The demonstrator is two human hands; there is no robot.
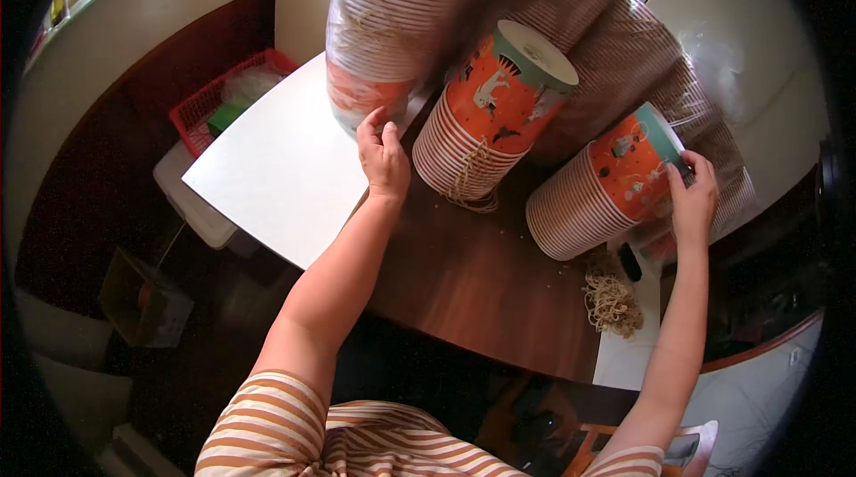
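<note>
Two stacks of nested paper tubs stand upside down on the dark brown tabletop [481,290]. They have orange printed sides, green bands and pale bases. My right hand [695,196] grips the edge of the top tub on the right stack [615,183], thumb and fingers at its green band. The middle stack [495,111] stands untouched between my hands, with thin beige strings [474,178] hanging on its near side. My left hand [385,156] is open beside a tall plastic-wrapped stack [370,40]; whether its fingertips touch the wrap I cannot tell.
More wrapped stacks [615,58] line the back by the wall. A beige string bundle [613,303] lies at the table's right, near a small black object [629,261]. A white board [276,174] covers the left side. Beyond it are a red basket [192,116] and a cardboard box [147,299].
</note>
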